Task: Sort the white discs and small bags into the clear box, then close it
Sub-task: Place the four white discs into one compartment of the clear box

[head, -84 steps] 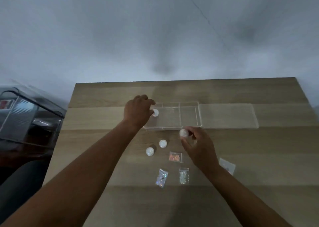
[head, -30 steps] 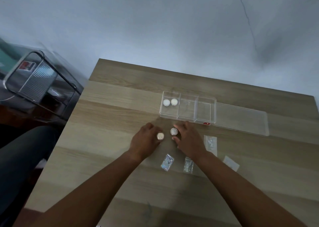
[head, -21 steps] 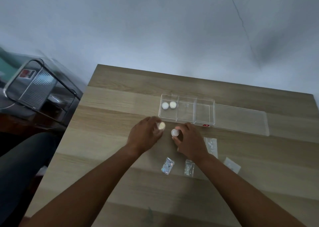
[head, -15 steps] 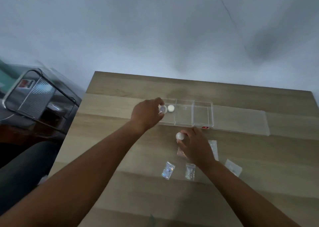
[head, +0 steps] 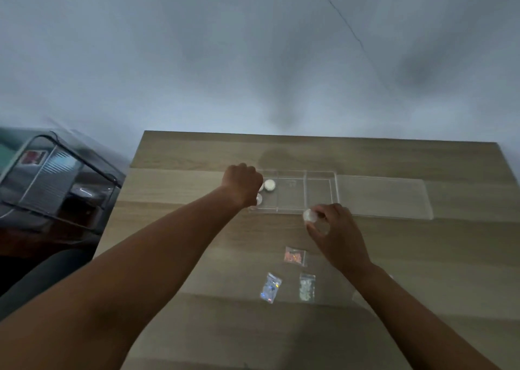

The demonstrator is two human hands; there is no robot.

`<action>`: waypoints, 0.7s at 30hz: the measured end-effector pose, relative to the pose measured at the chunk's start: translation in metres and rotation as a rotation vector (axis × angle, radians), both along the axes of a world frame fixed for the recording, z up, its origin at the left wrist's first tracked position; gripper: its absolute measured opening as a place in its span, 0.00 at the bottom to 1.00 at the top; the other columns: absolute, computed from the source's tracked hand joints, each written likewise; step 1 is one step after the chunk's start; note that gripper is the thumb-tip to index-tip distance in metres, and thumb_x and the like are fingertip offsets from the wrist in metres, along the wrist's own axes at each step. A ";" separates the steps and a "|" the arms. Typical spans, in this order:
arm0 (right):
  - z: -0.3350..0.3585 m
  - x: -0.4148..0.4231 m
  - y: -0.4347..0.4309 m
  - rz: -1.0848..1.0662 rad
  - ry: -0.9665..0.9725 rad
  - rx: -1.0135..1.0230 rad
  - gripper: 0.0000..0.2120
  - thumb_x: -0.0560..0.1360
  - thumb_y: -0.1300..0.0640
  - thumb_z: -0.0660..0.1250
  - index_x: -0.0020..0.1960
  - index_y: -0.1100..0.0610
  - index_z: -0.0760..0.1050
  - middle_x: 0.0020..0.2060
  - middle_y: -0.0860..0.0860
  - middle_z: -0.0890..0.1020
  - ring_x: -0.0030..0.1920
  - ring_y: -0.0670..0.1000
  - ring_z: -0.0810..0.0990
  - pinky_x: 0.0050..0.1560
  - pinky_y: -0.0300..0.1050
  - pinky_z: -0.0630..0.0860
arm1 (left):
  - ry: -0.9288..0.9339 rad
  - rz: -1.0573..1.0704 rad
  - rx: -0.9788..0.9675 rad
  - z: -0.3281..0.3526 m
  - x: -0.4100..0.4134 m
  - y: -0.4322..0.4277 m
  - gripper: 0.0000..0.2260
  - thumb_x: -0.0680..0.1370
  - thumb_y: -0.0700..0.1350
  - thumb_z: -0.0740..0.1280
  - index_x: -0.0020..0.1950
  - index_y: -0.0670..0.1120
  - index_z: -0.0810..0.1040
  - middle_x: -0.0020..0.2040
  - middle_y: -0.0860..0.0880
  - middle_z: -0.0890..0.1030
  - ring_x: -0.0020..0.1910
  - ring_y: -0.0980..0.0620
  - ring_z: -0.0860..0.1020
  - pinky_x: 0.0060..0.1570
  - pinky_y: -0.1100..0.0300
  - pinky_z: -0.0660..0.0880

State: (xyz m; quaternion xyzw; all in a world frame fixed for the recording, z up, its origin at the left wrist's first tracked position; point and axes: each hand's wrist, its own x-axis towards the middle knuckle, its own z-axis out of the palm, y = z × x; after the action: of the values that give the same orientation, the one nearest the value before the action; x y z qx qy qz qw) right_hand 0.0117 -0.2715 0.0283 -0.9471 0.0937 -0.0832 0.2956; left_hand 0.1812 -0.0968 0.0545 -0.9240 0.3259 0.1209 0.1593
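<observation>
The clear box [head: 320,193] lies open on the wooden table, with three compartments. One white disc [head: 270,185] rests in its left compartment, and a second peeks out beside my knuckles. My left hand [head: 242,185] hovers over that compartment, fingers curled around a white disc [head: 258,199] at its near edge. My right hand [head: 334,230] is just in front of the box and pinches another white disc [head: 309,215]. Three small bags lie nearer to me: a red one [head: 295,256], a shiny blue one [head: 270,287] and a pale one [head: 306,287].
The box's clear lid [head: 384,198] lies flat on the table to the right of the box. A dark wire-framed rack [head: 50,178] stands off the table's left edge. The pale wall rises behind the table's far edge.
My left hand has carried its disc from in front of the box into the left compartment. My right hand has lifted its disc and moved right, uncovering the red bag.
</observation>
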 end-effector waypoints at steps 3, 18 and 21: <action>0.010 0.023 0.003 0.011 -0.021 0.014 0.13 0.70 0.55 0.72 0.52 0.56 0.77 0.45 0.53 0.80 0.45 0.52 0.75 0.48 0.45 0.71 | 0.028 0.080 -0.124 0.000 0.000 0.005 0.14 0.71 0.55 0.71 0.54 0.51 0.82 0.53 0.47 0.81 0.53 0.45 0.79 0.42 0.55 0.70; 0.021 0.135 0.055 0.505 0.262 -0.736 0.13 0.70 0.50 0.69 0.50 0.56 0.81 0.51 0.56 0.77 0.55 0.58 0.72 0.53 0.53 0.69 | 0.467 1.033 -1.105 -0.020 -0.029 0.036 0.07 0.70 0.38 0.69 0.45 0.46 0.83 0.34 0.45 0.84 0.33 0.48 0.85 0.33 0.52 0.83; 0.022 0.139 0.062 0.525 0.272 -0.804 0.14 0.69 0.48 0.70 0.50 0.55 0.80 0.52 0.56 0.77 0.56 0.58 0.71 0.54 0.53 0.68 | 0.476 1.049 -1.126 -0.020 -0.029 0.036 0.06 0.70 0.37 0.69 0.42 0.48 0.82 0.33 0.44 0.84 0.31 0.47 0.84 0.33 0.53 0.83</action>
State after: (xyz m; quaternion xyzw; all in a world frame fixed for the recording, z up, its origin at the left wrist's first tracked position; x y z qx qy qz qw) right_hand 0.1506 -0.2091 0.0501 -0.9799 -0.1496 0.0889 -0.0971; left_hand 0.1522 -0.0610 0.0347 -0.8477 -0.1132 0.1913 -0.4816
